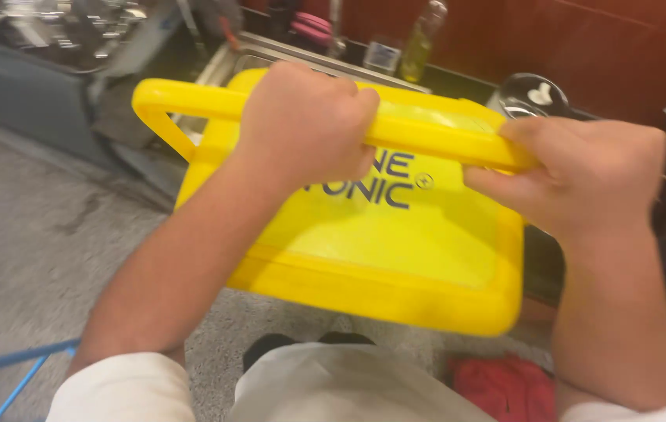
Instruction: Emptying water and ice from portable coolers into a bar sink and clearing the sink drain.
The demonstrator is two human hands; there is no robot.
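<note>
Speckled grey floor [28, 234] below you; both your left hand [305, 125] and right hand [591, 176] clench the yellow crate's handle [192, 101], steel sink [270, 55] far beyond.

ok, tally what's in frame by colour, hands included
Yellow: 1, the bin, gripped at its handle by the left hand and right hand
Red: 1, cloth on the floor
Clear: 3, bottle, glass, round lid
Pink: 1, item by the sink, too blurred to name
Hands: 2
Total: 8

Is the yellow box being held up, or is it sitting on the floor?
Held up. Both hands, left hand and right hand, clutch the yellow box by its handle, above the floor.
</note>
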